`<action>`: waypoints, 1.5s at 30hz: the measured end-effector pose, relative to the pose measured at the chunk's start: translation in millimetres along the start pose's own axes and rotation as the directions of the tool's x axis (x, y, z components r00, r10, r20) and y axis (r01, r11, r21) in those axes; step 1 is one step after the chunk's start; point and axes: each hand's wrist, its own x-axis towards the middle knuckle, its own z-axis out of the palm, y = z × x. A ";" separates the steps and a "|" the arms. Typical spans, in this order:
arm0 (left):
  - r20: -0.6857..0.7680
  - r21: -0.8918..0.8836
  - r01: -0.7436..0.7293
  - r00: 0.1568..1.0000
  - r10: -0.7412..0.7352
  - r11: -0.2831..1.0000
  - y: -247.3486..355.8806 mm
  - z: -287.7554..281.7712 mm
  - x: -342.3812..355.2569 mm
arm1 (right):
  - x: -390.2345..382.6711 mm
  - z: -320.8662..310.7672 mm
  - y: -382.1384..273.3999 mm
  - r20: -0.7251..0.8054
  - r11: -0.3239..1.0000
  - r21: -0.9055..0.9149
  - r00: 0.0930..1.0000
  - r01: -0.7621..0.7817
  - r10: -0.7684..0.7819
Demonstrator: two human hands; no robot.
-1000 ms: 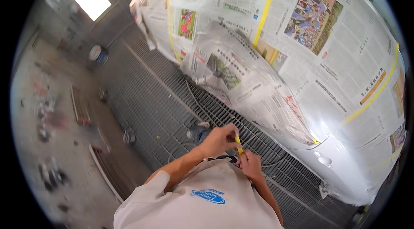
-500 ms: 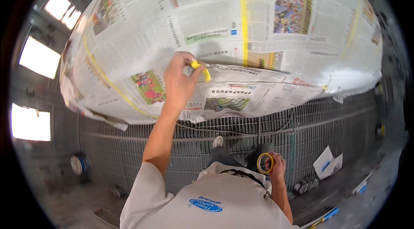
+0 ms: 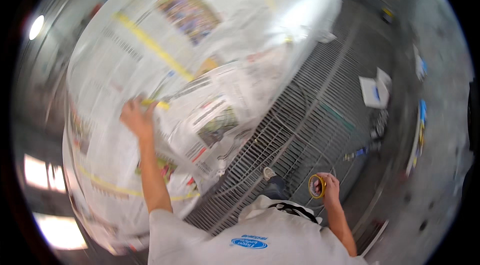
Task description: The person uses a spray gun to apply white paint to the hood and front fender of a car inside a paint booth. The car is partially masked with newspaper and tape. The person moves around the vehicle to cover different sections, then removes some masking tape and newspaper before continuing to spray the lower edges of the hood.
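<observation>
Newspaper sheets [image 3: 115, 70], joined by yellow tape strips [image 3: 152, 45], cover a large rounded object whose kind is hidden. My left hand [image 3: 136, 119] reaches onto it, thumb and fingers closed around a short piece of yellow masking tape [image 3: 163, 105] where a loose-looking newspaper flap [image 3: 200, 90] overlaps the covering. Motion blur makes it hard to see whether the tape piece is stuck down. Low at my right side, my right hand [image 3: 330, 188] grips a roll of yellow masking tape [image 3: 311, 188], well apart from the paper.
Under me runs a metal floor grating [image 3: 300, 135], crossed by a thin hose or cable [image 3: 306, 96]. A white folded sheet [image 3: 370, 92] lies on the right, near a dark object [image 3: 380, 122]. Long thin items [image 3: 419, 135] rest along the floor edge. Bright lights shine at left.
My view has turned right, so the papered object now slants across the left side. My left hand still pinches the tape piece at the paper seam; my right hand keeps the roll.
</observation>
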 end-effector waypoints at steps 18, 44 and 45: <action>0.461 -0.119 -0.772 0.514 0.724 0.624 -34.4 32.5 -42.1 | -455.1 -168.0 303.9 -0.715 0.963 0.015 0.671 -0.268 0.198; 0.871 -0.457 0.031 -0.185 0.455 0.889 -88.1 -521.3 -680.8 | -684.4 -270.0 486.6 -0.544 0.935 0.318 0.838 0.155 0.046; 0.852 -0.507 0.059 -0.113 0.510 0.860 -74.0 -529.4 -683.6 | -690.7 -273.0 490.9 -0.540 0.937 0.312 0.841 0.159 0.037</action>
